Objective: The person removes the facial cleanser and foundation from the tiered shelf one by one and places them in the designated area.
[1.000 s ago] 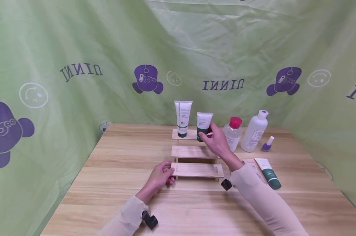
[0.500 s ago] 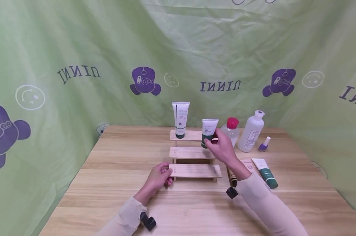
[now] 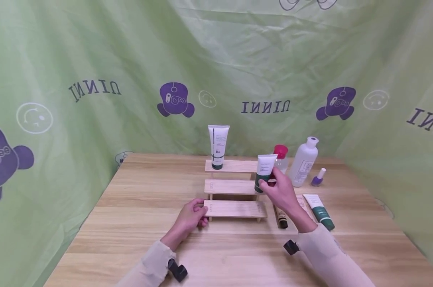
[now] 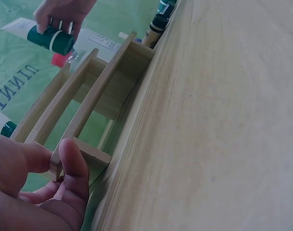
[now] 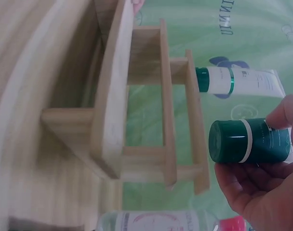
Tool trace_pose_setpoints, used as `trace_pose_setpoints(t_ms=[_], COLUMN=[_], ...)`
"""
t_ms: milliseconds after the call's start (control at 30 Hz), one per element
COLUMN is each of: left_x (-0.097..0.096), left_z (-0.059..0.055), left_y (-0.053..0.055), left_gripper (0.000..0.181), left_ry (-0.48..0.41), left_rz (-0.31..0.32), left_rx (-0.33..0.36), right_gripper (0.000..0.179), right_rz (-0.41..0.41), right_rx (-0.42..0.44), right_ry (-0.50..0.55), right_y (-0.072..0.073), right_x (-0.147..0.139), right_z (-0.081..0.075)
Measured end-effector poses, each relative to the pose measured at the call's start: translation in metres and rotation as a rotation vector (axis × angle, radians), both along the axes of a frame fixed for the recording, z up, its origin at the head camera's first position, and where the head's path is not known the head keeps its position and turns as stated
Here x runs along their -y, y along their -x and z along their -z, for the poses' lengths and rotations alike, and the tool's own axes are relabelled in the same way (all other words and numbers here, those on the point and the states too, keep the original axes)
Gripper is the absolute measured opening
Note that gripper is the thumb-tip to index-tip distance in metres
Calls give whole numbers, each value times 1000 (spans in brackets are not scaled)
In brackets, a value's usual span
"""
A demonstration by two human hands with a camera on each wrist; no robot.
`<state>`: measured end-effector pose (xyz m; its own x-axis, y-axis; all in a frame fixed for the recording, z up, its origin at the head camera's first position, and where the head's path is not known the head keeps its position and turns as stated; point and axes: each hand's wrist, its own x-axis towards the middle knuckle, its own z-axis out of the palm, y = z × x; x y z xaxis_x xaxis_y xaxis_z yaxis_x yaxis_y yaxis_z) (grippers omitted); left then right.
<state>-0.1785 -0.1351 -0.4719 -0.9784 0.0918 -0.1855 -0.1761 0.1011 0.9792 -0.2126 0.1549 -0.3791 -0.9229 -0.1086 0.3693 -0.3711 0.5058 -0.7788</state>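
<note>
My left hand (image 3: 189, 217) pinches the left end of the lowest step of a three-tier wooden display stand (image 3: 234, 209), thumb and fingers on either side of the board in the left wrist view. My right hand (image 3: 282, 191) grips a small white and green cream tube (image 3: 266, 162), cap down, overlapping the right end of the middle step in the head view. The right wrist view shows a gap between the tube's green cap (image 5: 228, 142) and the steps. A taller white tube (image 3: 218, 143) with a green cap stands upright on the left of the top step.
Right of the stand are a red-capped clear bottle (image 3: 281, 151), a white bottle (image 3: 304, 161) and purple nail polish (image 3: 317, 179). A white-green tube (image 3: 319, 212), a pinkish box (image 3: 304, 205) and a black-capped tube (image 3: 282, 218) lie nearer. A green curtain (image 3: 216, 59) hangs behind.
My right hand has moved the small tube rightward, down and nearer, from beside the top step to near the middle step's right end. The left hand stays on the lowest step.
</note>
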Motion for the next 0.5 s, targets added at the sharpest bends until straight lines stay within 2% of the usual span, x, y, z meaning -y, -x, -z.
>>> trace_pose_setpoints(t_ms=[167, 500], left_x=[1, 0], left_z=[3, 2], left_y=[0, 1], left_gripper=[42, 44], left_ry=[5, 15], left_rz=[-5, -1], left_rx=[-8, 4], right_gripper=[30, 35], right_rz=[18, 80], right_rx=[-1, 57], right_ry=[-8, -37], right_y=[-5, -14], right_x=[-9, -28], right_z=[7, 11])
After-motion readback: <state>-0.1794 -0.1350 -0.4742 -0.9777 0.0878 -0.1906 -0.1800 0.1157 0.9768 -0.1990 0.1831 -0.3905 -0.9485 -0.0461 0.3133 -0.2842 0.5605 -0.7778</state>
